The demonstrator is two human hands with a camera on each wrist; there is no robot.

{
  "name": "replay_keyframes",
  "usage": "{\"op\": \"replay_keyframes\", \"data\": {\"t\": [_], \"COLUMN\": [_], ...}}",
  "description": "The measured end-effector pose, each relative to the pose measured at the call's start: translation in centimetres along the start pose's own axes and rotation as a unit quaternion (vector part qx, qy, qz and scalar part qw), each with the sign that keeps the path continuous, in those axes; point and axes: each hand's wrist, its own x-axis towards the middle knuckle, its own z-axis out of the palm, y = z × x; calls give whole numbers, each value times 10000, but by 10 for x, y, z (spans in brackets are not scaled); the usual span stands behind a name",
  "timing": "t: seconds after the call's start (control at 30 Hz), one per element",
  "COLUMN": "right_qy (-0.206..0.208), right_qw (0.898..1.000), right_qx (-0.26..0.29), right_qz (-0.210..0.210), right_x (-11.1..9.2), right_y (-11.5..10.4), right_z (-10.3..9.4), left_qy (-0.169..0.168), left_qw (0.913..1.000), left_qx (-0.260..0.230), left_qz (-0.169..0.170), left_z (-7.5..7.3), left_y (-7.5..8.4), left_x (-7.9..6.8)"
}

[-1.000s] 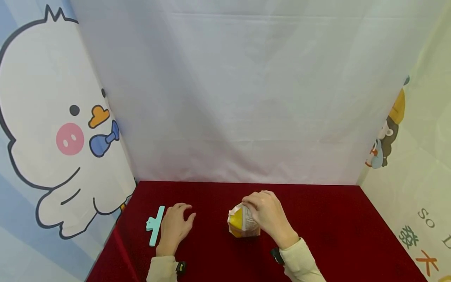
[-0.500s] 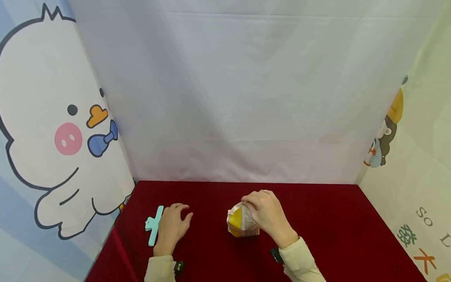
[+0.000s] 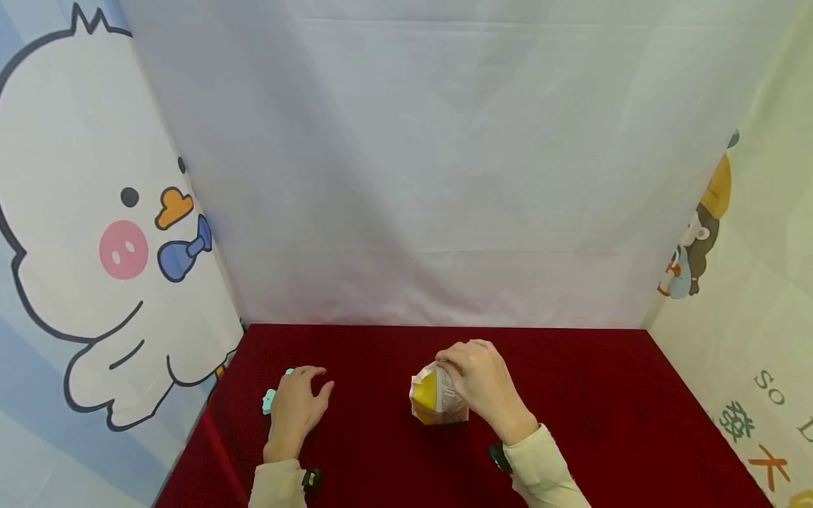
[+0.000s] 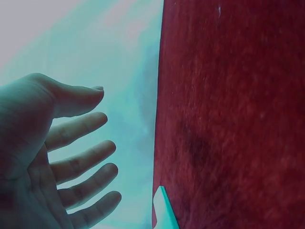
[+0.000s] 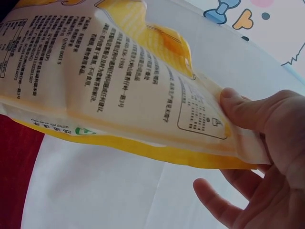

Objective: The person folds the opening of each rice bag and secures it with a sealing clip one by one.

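Note:
A yellow and white snack bag (image 3: 428,396) with printed text stands upright near the middle of the red table. My right hand (image 3: 488,386) pinches its top corner; in the right wrist view the thumb (image 5: 245,110) presses on the printed side of the bag (image 5: 119,86), other fingers behind it. To the left, my left hand (image 3: 295,406) hovers over a turquoise clip (image 3: 268,402) and hides most of it in the head view. Its fingers are spread, nothing between them. In the left wrist view one end of the clip (image 4: 164,212) shows below and right of the fingers.
Red cloth (image 3: 584,409) covers the table. A plain white curtain (image 3: 413,176) hangs along the back edge. Printed cartoon curtains flank it, with a white bird (image 3: 76,176) at left and a small figure (image 3: 695,247) at right.
My left hand has shifted left, from beside the clip to over it, and now covers most of it. The right hand and the snack bag look unmoved.

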Motion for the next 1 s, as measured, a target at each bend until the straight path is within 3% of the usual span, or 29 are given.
{"op": "replay_keyframes", "data": {"t": [0.27,1.0], "right_qy": [-22,34], "right_qw": [10000,10000], "right_qx": [13,40], "right_qz": [33,8], "right_x": [-1,-1], "right_y": [1,6], "right_z": [3,3], "left_qy": [78,-187], "left_qw": [9998,9979], "left_qx": [15,243], "left_qz": [-181,-567], "left_z": [-6,-25], "left_y": [-13,-46], "left_x": [2,0]}}
